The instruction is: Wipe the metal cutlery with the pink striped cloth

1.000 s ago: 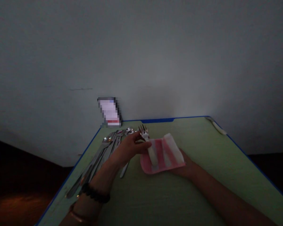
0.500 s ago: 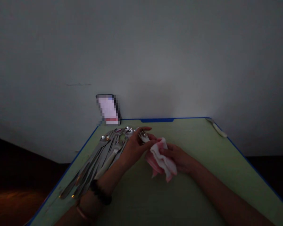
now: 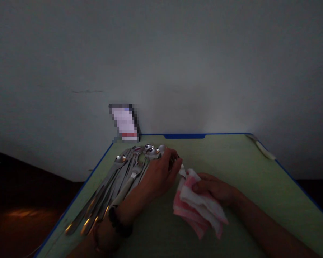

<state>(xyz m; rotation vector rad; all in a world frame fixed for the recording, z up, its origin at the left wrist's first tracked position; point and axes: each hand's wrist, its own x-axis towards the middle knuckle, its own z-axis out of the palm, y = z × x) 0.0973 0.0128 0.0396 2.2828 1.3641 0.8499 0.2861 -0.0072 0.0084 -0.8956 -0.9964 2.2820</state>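
"Pink and white, a folded cloth (image 3: 200, 208) hangs from the right hand (image 3: 216, 190) above a pale green table (image 3: 231, 157); the thumb lies on top, pinching the fabric against the fingers, while loose corners droop toward the viewer."

"And the left hand (image 3: 161, 175); what does it grip?"

"A fork (image 3: 182, 172), pinched near its head between thumb and curled fingers; the head is mostly hidden, a short stretch of metal shows between the two hands, and the lower part runs into the cloth."

"Which wrist wears the black bracelet (image 3: 120, 222)?"

"The left; beneath that forearm, at the table's left side, lies a heap of metal cutlery (image 3: 121, 179), its spoon bowls toward the wall (image 3: 177, 71) and several handle ends toward the viewer; a second fork (image 3: 136, 170), with a pale handle, rests on top."

"What else shares the scene?"

"A phone (image 3: 125, 122), its screen blurred into blocks, leans against the wall at the far left corner; a white-handled utensil (image 3: 265, 150) lies alone along the far right corner, well apart from both hands; its type is too dim to tell."
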